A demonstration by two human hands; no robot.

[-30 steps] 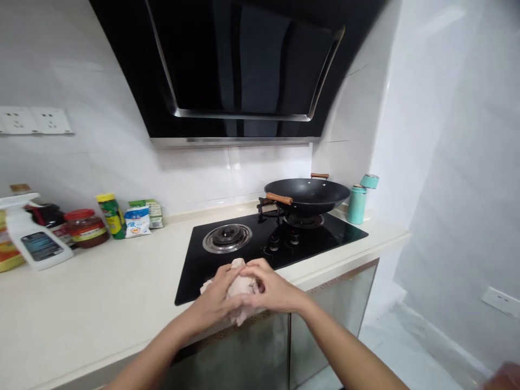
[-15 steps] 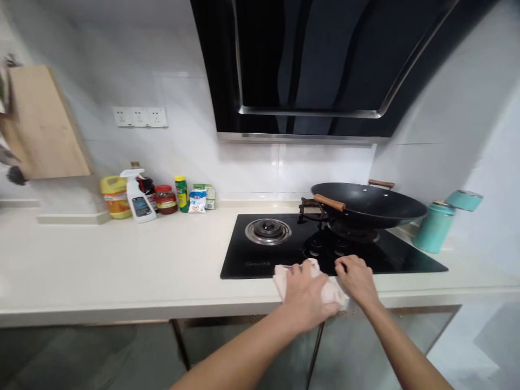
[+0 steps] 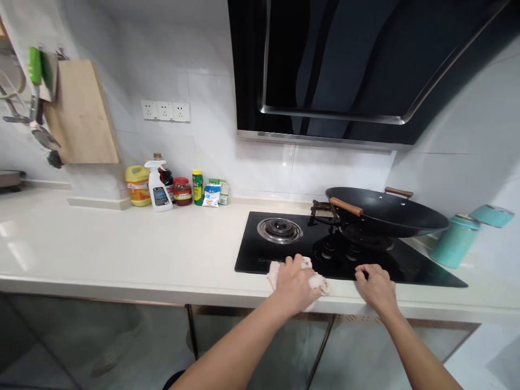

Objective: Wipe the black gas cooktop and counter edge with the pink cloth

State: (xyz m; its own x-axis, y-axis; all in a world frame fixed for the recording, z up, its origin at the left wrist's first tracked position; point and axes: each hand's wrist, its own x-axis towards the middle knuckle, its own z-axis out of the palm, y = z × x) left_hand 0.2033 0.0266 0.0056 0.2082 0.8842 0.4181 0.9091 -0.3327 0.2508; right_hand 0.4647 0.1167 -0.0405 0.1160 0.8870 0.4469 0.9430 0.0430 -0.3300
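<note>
My left hand presses down on a pale pinkish-white cloth, its fingers curled over it. The cloth lies across the front edge of the black gas cooktop and the counter rim. To the right of it, my right hand rests at the cooktop's front edge, fingers loosely curled in, with nothing visible in them. Between and beyond the hands are the control knobs. A black wok with wooden handles sits on the right burner, and the left burner is bare.
A range hood hangs low above the cooktop. Left along the wall stand a white spray bottle, a yellow jug, a red-lidded jar and packets. A teal canister is at the right. A cutting board hangs far left.
My left hand has slid the cloth left along the cooktop's front edge, widening the gap between my hands. My right hand stays near the front edge. The view has turned left.
</note>
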